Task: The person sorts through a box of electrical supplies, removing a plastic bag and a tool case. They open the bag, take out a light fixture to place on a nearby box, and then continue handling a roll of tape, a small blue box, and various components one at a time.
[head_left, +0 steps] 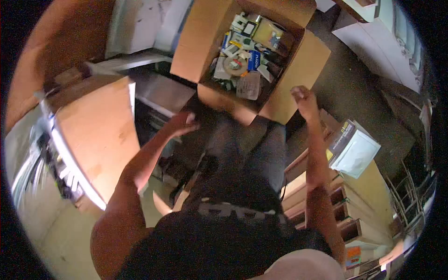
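A large open cardboard box (228, 105) stands in front of me, filled with mixed small items. Among them are a roll of tape (234, 66), a blue packet (254, 60) and a clear plastic container (248, 85). My left hand (182, 125) is in the air at the box's near left, its fingers loosely bent and apart, with nothing visible in them. On the other side, my right hand (304, 100) overlaps the edge of the right box flap (298, 70). Its fingers are loosely curled and somewhat blurred, and no held object shows.
To the left is a tan flat-topped surface (100, 135) with a pale edge. A wooden unit with open slots (350, 228) stands at my right, a white-and-black package (355, 151) lying on it. Metal racks (410, 191) fill the far right; white panels (378, 51) lean at upper right.
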Demonstrator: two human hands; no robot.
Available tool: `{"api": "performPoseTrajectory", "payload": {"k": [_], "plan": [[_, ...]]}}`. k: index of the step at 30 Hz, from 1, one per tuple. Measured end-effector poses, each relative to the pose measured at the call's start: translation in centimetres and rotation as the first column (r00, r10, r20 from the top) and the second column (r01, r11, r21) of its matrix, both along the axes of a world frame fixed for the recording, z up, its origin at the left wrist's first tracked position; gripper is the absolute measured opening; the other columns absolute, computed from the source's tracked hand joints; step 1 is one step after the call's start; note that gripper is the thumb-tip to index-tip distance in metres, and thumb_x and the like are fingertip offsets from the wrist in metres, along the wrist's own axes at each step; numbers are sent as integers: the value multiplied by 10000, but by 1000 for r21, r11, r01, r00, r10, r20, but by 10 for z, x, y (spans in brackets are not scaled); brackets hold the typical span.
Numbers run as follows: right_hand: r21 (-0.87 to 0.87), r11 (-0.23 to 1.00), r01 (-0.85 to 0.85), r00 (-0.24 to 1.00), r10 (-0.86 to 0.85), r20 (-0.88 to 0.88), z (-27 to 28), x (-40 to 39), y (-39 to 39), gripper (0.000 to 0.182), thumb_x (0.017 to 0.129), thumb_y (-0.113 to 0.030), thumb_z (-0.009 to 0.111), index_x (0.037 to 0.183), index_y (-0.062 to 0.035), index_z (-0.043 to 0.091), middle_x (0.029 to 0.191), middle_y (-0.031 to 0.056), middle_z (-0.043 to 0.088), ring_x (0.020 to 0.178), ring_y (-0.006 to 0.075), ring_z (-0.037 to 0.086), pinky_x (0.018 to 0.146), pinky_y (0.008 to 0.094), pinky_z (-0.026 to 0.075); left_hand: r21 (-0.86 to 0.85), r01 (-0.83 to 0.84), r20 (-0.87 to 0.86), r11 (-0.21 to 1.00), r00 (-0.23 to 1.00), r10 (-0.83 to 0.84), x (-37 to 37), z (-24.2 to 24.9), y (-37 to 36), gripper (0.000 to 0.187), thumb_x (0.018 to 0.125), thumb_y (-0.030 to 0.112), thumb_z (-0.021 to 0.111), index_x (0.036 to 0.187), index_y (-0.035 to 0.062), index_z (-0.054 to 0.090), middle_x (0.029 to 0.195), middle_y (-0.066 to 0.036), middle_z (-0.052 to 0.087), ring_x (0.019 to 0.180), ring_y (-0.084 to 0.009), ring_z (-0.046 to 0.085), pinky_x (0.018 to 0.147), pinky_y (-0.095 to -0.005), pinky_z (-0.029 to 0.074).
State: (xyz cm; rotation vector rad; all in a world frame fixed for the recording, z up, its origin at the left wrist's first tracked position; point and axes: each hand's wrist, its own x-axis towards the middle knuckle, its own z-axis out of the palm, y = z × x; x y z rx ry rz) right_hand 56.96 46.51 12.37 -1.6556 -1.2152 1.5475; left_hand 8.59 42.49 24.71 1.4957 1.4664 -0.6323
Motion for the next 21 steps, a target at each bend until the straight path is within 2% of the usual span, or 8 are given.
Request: {"api": "performPoseTrajectory", "payload": {"k": [1,2,6,9,11,16,19,21], "plan": [[-59,996,-60,975,71,210,-21,-6,0,104,921,-43,588,1002,-4,641,947,68,682,867,203,661,816,288,504,144,-70,9,987,998,69,19,-49,35,525,847,475,689,1133,40,621,1066,-220,685,991,-408,666,822,-471,526],[-33,999,33,998,-31,62,-78,-11,-16,98,936,-62,567,991,-20,637,932,63,680,832,208,653,788,295,504,240,-185,239,953,963,127,-25,-179,35,535,825,432,716,1199,65,612,1084,-203,689,996,-418,663,847,-467,528],[-275,954,117,992,-99,78,-129,-74,-28,120,893,-64,641,989,7,655,857,65,676,882,118,636,804,272,499,253,-297,227,921,943,242,67,-241,135,645,786,431,750,1252,29,558,1068,-266,670,992,-410,660,857,-469,522],[-401,858,322,715,-498,-490,-219,-113,-46,230,875,-123,682,1058,12,646,923,90,697,892,157,656,804,286,507,432,-366,249,824,927,281,86,-329,146,763,746,470,781,1319,37,523,1160,-281,631,1117,-411,608,935,-472,486],[-164,973,160,972,-127,196,-207,-146,-9,327,856,-158,706,1122,15,627,1007,128,698,941,206,660,808,307,513,429,-332,154,840,943,294,103,-339,159,834,720,480,799,1367,54,490,1259,-275,571,1204,-422,540,991,-492,442],[163,973,165,912,-214,349,-278,-180,53,618,812,-299,792,1251,64,553,1186,208,639,1065,260,628,852,369,517,527,-328,69,784,936,345,93,-399,146,1073,649,522,832,1498,83,346,1517,-253,315,1417,-444,267,1109,-587,283],[-77,985,156,862,-98,497,-282,-194,101,761,785,-343,828,1325,74,491,1253,223,604,1072,252,624,872,369,521,662,-238,28,711,956,293,93,-414,134,1107,624,548,834,1503,93,338,1505,-241,342,1421,-437,260,1114,-597,258],[-162,963,214,954,-170,249,-317,-196,111,971,700,-480,860,1363,73,416,1250,254,610,1100,360,627,955,451,498,659,-234,5,715,952,307,96,-411,128,1112,615,552,836,1500,94,344,1486,-238,368,1413,-436,277,1114,-605,246]]}}
